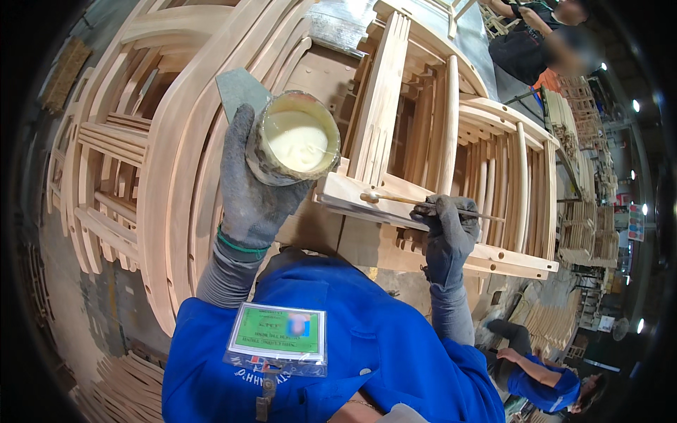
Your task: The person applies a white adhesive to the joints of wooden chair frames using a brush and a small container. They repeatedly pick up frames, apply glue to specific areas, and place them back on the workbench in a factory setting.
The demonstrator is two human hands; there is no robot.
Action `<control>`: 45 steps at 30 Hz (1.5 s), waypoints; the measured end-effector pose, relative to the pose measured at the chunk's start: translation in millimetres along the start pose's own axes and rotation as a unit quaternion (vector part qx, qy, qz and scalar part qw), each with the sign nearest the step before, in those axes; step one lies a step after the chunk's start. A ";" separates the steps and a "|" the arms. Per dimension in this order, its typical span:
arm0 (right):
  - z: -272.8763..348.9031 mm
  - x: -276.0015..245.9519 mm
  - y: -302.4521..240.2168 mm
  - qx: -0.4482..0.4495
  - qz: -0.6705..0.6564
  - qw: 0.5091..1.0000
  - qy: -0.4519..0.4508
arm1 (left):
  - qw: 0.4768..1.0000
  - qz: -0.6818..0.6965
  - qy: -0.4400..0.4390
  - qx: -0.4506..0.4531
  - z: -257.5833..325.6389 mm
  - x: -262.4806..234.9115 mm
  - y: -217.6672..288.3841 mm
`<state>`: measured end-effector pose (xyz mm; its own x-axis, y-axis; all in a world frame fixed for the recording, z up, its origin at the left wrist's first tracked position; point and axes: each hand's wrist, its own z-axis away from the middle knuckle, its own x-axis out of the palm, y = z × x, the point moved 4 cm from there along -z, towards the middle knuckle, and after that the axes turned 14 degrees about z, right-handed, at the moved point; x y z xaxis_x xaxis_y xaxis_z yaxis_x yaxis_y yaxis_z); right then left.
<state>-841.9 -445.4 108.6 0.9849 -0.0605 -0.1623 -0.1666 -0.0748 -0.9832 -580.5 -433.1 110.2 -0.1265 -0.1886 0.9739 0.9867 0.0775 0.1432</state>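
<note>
My left hand (264, 201), in a dirty grey glove, is wrapped round a round tub (264, 163) with a smeared wall. Thick cream-coloured paste (300, 141) fills much of it. A flat grey plate (241, 93), like a scraper, sticks out between that hand and the tub. My right hand (450, 233), gloved too, pinches a thin brush-like stick (398, 199). Its pale tip is over a hole near the end of a light wooden rail (345, 192); I cannot tell whether it reaches inside. That rail belongs to a stack of slatted wooden frames (451, 127) in front of me.
More curved wooden frames (173, 141) stand close on my left. A cardboard sheet (321, 81) lies between the stacks. One person in dark clothes (525, 53) is at the far right, another in blue (543, 381) at the lower right. Piled wooden parts (585, 233) line the right side.
</note>
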 end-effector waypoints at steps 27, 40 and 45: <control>-14.4 41.1 -69.8 -0.100 0.315 0.916 -0.226 | 0.997 0.041 0.057 0.038 11.2 -16.4 21.5; -19.7 34.0 -74.3 -0.162 0.348 0.883 -0.268 | 0.999 0.005 0.038 0.036 6.7 -2.9 4.3; -21.5 43.5 -74.2 -0.172 0.334 0.885 -0.274 | 0.997 -0.016 0.070 0.038 2.5 4.5 -6.7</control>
<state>-787.8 -463.8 176.3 0.5203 0.2783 -0.8073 -0.6330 -0.5089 -0.5834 -587.9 -432.0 114.0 -0.1362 -0.3265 0.9353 0.9711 0.1428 0.1912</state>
